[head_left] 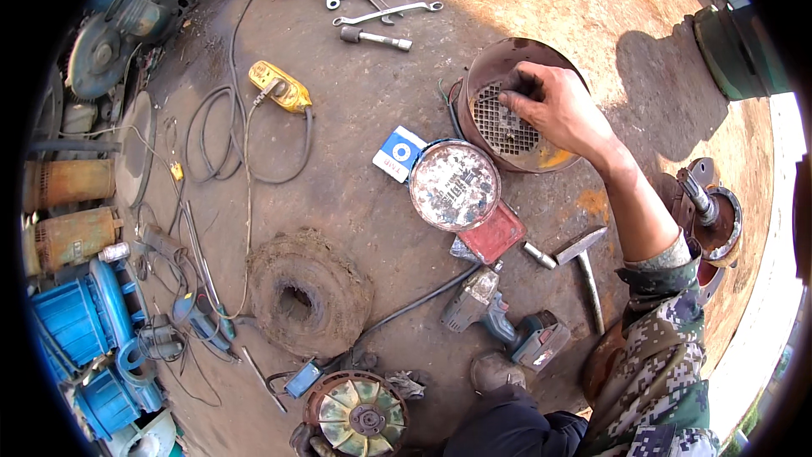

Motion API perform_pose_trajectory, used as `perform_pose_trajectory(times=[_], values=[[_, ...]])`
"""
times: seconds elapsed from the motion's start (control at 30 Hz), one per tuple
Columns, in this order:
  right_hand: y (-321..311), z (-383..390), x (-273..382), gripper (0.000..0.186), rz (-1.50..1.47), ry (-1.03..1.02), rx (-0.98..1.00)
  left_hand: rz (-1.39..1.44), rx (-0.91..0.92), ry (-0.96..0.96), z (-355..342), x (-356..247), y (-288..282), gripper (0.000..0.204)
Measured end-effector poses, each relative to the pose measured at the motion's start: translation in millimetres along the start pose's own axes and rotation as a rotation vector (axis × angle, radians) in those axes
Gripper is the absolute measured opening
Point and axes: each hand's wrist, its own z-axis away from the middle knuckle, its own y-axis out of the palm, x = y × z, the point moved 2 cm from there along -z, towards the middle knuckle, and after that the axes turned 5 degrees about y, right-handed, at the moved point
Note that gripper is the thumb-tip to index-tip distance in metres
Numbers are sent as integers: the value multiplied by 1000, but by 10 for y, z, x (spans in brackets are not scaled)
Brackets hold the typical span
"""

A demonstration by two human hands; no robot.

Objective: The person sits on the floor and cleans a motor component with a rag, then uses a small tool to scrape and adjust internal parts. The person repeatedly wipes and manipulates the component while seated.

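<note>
My right hand (pixel 554 106) reaches over the open rim of a rusty metal cylinder (pixel 499 52). Its dirt-blackened thumb and forefinger are drawn together above the cylinder's grid-like mesh bottom (pixel 499 123); anything between them is too small or hidden to make out. Against the near-left side of the cylinder is a worn round tin (pixel 455 184), with a blue-and-white box (pixel 399 153) on its left and a red flat piece (pixel 493 234) partly under it. I cannot find my left hand. Dark shapes beside a bladed round part (pixel 366 417) at the bottom edge are unclear.
A hammer (pixel 585 267), a cordless impact wrench (pixel 507 326) and a mud-caked ring (pixel 309 292) lie nearby. Wrenches (pixel 386 13) are at the back. A yellow switch box (pixel 281 86) trails cable. Blue motors (pixel 76 319) line the left; a shafted part (pixel 709 207) stands right.
</note>
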Motion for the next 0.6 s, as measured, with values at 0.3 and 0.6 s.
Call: perform_pose_trajectory(times=[0.3,0.6], values=[[983,1662,1510,22,-491,-672,465,117,44,172,-59,-528,-91,34],[1462,2547,2639,36,-629,-1043,654,378,242,23,143,-737,-431,26]])
